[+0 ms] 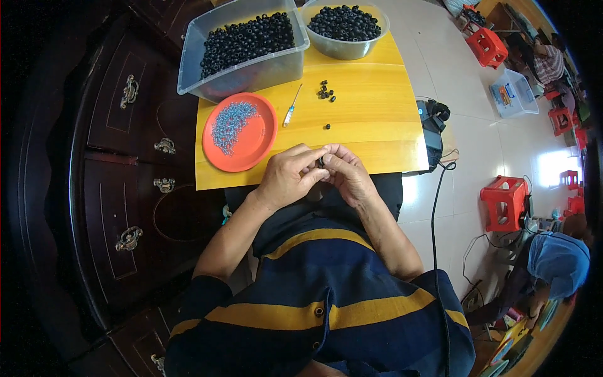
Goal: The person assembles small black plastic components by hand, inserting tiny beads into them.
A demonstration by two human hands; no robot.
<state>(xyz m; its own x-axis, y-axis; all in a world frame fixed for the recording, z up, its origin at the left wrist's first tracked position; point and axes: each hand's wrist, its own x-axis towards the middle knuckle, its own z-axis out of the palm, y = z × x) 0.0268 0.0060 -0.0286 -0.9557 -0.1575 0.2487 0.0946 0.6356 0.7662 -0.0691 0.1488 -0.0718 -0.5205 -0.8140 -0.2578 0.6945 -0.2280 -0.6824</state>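
Observation:
Close to the table's near edge, my left hand (290,173) and my right hand (350,177) meet with bent fingers. Both are closed on a small black cylindrical part (321,162), mostly covered by the fingertips. Just beyond them a single black part (328,127) lies on the yellow table (370,135). Farther off sits a small group of similar black parts (325,93). A screwdriver (289,114) with a pale handle rests left of the group. Left of my hands, an orange-red plate (251,151) carries many tiny silvery-blue pieces, too small to make out.
A clear rectangular bin (264,72) and a round tub (342,49), both full of black parts, stand at the table's far side. Dark wooden drawers (119,163) rise on the left. A black cable (434,232) hangs at right; beyond are red stools (504,201) and other people.

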